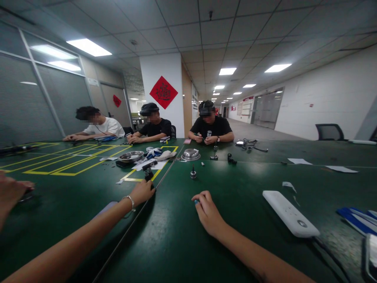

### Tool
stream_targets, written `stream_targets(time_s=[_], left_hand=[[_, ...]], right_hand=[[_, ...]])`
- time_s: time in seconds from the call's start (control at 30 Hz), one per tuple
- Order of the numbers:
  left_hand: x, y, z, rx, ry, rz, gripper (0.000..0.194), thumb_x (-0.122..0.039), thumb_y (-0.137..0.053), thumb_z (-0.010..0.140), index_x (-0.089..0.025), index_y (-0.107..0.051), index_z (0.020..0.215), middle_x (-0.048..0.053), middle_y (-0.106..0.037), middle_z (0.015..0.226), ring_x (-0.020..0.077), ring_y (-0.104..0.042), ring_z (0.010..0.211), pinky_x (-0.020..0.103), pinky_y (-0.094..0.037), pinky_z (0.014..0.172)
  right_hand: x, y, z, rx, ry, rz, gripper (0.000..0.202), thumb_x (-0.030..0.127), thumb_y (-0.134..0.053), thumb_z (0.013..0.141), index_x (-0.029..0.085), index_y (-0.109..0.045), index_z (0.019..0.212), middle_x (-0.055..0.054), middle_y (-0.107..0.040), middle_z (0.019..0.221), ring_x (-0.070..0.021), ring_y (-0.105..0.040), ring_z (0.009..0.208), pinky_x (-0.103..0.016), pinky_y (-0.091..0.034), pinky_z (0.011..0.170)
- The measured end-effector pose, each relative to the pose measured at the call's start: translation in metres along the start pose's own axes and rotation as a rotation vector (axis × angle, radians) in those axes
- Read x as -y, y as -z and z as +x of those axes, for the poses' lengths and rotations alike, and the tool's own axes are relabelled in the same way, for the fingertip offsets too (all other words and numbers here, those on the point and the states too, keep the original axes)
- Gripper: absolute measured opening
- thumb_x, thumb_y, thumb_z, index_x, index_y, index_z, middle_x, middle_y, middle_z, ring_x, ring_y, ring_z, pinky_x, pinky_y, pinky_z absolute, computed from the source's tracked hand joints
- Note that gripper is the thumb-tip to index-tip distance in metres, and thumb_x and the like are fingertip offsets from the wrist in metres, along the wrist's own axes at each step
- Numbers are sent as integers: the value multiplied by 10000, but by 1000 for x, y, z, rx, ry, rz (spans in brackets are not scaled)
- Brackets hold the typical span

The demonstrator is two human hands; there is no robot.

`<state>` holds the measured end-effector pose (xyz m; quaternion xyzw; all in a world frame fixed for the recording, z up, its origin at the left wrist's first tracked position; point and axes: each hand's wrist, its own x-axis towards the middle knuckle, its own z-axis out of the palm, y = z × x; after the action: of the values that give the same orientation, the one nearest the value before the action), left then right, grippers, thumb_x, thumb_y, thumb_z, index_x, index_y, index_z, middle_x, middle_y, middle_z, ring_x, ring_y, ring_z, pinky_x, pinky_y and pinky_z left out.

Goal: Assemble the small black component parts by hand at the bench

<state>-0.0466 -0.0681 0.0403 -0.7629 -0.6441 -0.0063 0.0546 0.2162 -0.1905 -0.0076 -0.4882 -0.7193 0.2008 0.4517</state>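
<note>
Stemmed metal piece [193,173] stands on the green counter [182,236], its long axis upright, stem pointing up. Left of it, a black-and-silver fitting [148,173] rises just beyond the left hand [143,192], its black top lying crosswise and slanting up to the right; I cannot tell whether that grip is clamped on its hidden lower end. Nearer than the piece, the right hand [209,214] has its grip apart, fingers loosely bent. Beyond the piece sits a steel dish [191,154].
</note>
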Motion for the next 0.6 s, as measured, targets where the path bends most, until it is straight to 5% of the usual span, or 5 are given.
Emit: stream_targets(time_s=[0.2,0.33,0.5,0.6], left_hand=[[-34,-11,-17,-37,-216,-104,268,-216,-386,868,-180,-571,1058,107,-580,1057,197,-565,983,291,-409,896],[-70,-19,-34,-78,-404,-381,262,-300,-389,884,-191,-567,1043,93,-577,1061,204,-540,990,334,-409,909],[-118,-19,-55,-20,-449,-763,333,-238,-450,827,-225,-478,1158,72,-557,1174,194,-510,1100,359,-391,973],[-130,-23,-61,-30,-457,-839,498,-151,-473,763,-228,-391,1248,93,-510,1253,190,-472,1169,359,-356,1029]], right_hand=[[0,-1,-1,23,5,-41,231,173,-397,896,186,-576,1042,-67,-434,1038,-186,-540,859,-336,-474,794],[-1,-2,-1,10,20,-51,276,144,-418,865,173,-551,1105,-85,-435,1064,-209,-530,929,-352,-461,851],[-4,-5,-2,-28,57,-144,523,71,-471,754,178,-461,1266,-108,-452,1164,-256,-447,1099,-406,-373,977],[-7,-6,-3,-9,64,-231,613,57,-478,718,179,-426,1316,-114,-441,1254,-282,-389,1172,-440,-322,1016]])
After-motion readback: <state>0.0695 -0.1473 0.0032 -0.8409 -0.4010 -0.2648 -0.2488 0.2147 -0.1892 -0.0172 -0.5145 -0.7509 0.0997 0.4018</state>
